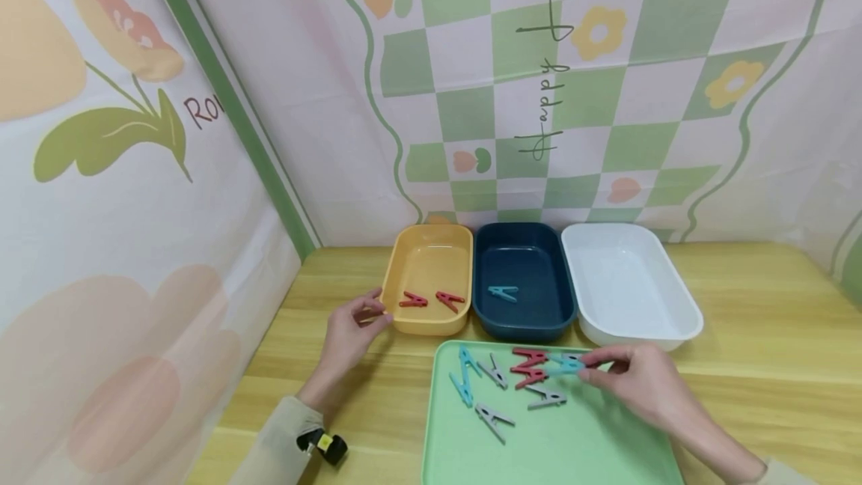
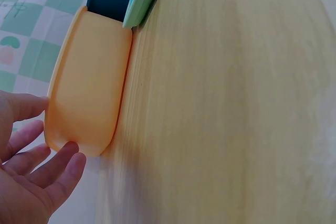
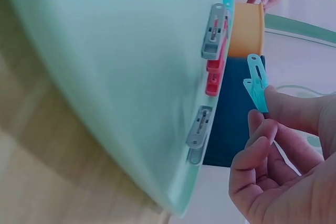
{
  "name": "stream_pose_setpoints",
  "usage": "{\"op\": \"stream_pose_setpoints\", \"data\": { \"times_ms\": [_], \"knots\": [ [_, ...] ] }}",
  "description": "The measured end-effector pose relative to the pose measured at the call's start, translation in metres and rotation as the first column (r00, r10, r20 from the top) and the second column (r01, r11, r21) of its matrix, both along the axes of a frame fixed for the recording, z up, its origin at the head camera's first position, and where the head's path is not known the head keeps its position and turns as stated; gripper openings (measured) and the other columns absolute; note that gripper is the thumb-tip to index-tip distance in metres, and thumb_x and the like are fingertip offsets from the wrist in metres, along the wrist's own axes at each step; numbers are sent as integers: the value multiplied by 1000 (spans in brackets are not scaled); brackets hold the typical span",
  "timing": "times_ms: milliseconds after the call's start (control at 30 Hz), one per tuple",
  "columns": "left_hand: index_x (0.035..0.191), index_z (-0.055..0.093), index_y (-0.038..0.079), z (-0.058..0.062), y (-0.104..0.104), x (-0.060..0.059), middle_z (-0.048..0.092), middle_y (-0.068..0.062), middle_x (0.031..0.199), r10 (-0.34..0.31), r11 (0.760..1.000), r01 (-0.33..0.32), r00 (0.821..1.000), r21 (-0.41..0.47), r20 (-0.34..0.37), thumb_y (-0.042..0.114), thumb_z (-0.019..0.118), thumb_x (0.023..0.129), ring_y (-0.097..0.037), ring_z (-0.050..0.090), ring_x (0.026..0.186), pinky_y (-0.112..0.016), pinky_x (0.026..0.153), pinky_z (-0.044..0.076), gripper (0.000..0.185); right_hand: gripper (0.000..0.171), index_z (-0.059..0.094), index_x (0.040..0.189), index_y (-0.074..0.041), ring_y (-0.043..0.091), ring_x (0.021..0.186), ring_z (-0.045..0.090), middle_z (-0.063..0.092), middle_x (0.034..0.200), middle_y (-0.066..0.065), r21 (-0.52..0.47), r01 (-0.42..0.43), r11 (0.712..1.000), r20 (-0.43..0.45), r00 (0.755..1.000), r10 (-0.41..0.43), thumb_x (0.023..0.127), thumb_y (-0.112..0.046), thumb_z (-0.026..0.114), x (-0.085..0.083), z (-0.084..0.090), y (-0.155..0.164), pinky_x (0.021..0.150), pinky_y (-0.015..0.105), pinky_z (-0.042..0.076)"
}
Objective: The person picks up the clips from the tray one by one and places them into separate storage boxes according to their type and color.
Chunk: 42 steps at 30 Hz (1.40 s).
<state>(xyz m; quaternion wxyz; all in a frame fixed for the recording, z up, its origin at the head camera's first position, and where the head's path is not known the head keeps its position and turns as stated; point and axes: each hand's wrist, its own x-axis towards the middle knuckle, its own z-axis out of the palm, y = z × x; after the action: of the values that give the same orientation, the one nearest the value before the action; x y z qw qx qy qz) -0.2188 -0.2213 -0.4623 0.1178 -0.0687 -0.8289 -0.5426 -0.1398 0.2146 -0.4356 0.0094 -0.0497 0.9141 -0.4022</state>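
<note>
My right hand (image 1: 636, 380) pinches a light blue clothespin (image 3: 256, 83) between thumb and fingertips, over the far part of the green tray (image 1: 552, 447). Beside that clothespin lie red clothespins (image 1: 528, 376), and grey clothespins (image 1: 494, 421) are scattered nearer and to the left. More light blue clothespins (image 1: 462, 388) lie at the tray's left side. My left hand (image 1: 350, 331) rests with relaxed fingers at the near left corner of the yellow bin (image 1: 431, 326), which holds two red clothespins (image 1: 414, 300). In the left wrist view its fingertips (image 2: 76, 162) stand against the bin's end.
A dark blue bin (image 1: 525, 328) stands in the middle with one light blue clothespin (image 1: 503, 293) inside. To its right is a white bin (image 1: 640, 331). The three bins stand side by side behind the tray on a wooden table (image 1: 754, 320), before a patterned curtain (image 1: 323, 141).
</note>
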Motion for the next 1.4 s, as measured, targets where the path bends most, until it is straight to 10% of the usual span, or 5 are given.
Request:
{"op": "stream_pose_setpoints", "data": {
  "times_ms": [1400],
  "knots": [
    [100,72,-1,-2,-2,-2,64,-16,142,-3,1000,3,1000,-28,9,3,84,89,-35,71,112,-34,89,64,18,23,82,106,-4,20,78,62,79,98,6,-59,-86,995,-178,981,74,91,-22,85,-59,61,-29,61,25,52]
  ]
}}
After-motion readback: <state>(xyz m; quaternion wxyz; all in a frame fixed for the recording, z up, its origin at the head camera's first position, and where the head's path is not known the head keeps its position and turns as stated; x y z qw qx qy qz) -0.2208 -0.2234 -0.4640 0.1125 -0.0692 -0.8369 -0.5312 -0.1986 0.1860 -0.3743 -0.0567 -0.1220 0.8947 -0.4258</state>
